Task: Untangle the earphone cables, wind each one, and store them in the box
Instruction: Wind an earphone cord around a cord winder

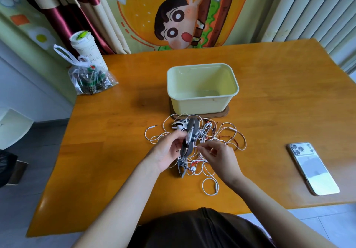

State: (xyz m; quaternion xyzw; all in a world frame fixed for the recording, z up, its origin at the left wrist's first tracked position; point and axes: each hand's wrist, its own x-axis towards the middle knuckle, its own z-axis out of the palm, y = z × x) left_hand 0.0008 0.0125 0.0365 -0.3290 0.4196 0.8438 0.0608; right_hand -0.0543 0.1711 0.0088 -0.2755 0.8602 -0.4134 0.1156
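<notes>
A tangle of white and red earphone cables (225, 138) lies on the wooden table in front of the pale yellow box (202, 101). The box stands open on its brown lid (224, 112). My left hand (169, 149) grips a grey bundle of earphones (189, 139) lifted a little above the pile. My right hand (217, 155) pinches a white cable beside that bundle. A white earbud (193, 168) and a cable loop with a plug (211, 186) trail toward me.
A phone (313, 167) lies face down at the right of the table. At the back left corner stand a clear plastic bag (90, 80) and a white cup (85, 49). The table's near edge (134, 226) is just before my body.
</notes>
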